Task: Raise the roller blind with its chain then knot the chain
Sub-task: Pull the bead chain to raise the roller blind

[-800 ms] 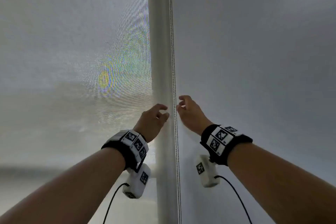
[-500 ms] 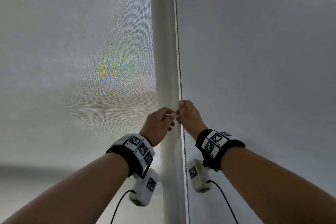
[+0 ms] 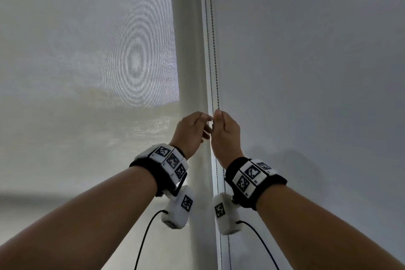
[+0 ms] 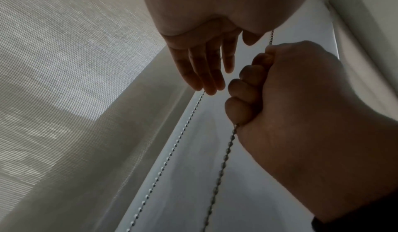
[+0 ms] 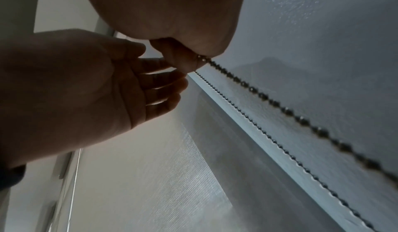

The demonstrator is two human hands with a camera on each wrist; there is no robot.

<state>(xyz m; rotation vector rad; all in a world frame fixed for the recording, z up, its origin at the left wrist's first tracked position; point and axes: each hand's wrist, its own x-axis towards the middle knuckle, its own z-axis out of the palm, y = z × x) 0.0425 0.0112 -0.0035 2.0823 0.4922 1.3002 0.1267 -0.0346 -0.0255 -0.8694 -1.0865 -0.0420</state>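
roller blind (image 3: 87, 61): pale translucent mesh fabric, hangs flat and lowered over the window, fills the left of the head view, right edge vertical just beside the frame post. chain (image 3: 217, 61): metal bead chain, a loop seen as two parallel strands running vertically between the blind's edge and the grey wall on the right. both strands hang straight and close together. one strand passes through a closed fist, the other runs free beside it. no knot visible in the chain.
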